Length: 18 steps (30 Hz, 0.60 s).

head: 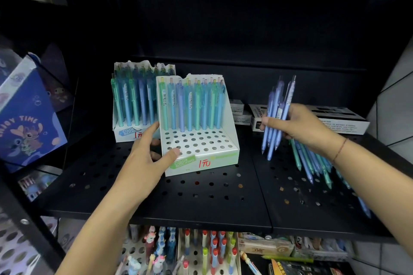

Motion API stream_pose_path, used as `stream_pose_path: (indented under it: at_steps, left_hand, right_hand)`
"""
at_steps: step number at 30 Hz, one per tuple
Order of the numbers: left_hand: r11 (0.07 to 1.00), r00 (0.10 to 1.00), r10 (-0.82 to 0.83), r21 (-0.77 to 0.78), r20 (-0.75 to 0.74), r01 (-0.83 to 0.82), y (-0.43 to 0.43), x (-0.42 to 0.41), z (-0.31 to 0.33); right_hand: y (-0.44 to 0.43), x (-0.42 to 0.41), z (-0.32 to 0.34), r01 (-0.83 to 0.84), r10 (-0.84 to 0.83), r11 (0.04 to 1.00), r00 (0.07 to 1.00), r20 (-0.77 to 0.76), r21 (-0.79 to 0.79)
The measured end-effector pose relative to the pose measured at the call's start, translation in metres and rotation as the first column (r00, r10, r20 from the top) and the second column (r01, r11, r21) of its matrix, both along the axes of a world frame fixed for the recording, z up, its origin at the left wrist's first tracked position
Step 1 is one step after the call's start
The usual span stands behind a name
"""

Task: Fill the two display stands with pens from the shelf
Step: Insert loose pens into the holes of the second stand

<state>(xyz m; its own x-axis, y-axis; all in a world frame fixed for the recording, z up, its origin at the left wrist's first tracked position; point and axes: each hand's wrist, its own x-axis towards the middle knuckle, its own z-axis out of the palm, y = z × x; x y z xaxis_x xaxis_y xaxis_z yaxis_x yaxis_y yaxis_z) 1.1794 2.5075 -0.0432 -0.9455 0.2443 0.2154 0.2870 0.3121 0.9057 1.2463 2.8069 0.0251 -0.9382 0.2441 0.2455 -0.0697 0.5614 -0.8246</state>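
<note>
Two white display stands sit on the black perforated shelf (201, 196). The front stand (232, 140) has blue and green pens in its back rows and bare holes in front. The rear stand (125, 136) behind it on the left looks full of pens. My left hand (145, 158) grips the front stand's left front corner, thumb on the hole plate. My right hand (297, 127) holds a bunch of blue pens (277, 114) upright, tips down, right of the stand. A heap of loose pens (312, 163) lies on the shelf under my right wrist.
Small white boxes (257, 116) and a longer box (344, 120) stand at the back right of the shelf. A blue cartoon box (24, 118) hangs on the left. Below the shelf edge are more pen stands (207, 252) with coloured pens.
</note>
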Motion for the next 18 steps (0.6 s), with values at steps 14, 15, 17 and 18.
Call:
stream_pose_path:
  at_steps: [14,15,17,18]
  left_hand:
    - [0.982,0.939,0.174,-0.019,-0.295,-0.187,0.007,0.029,0.025]
    - [0.987,0.924,0.154,0.020,-0.349,-0.156,0.010,0.036,0.032]
    - [0.998,0.940,0.022,0.058,-0.340,-0.002,0.019,0.049,0.046]
    - [0.993,0.957,-0.088,0.057,-0.275,0.107,0.025,0.053,0.052]
  right_hand:
    - [-0.003,0.005,0.016,-0.082,0.082,0.997,0.997,-0.018,-0.004]
    - [-0.010,0.005,0.021,-0.118,0.116,0.991,0.993,-0.036,-0.068]
    - [-0.031,0.006,0.029,-0.217,0.216,0.959,0.976,-0.026,-0.183]
    - [-0.043,0.006,0.030,-0.274,0.278,0.937,0.960,-0.013,-0.216]
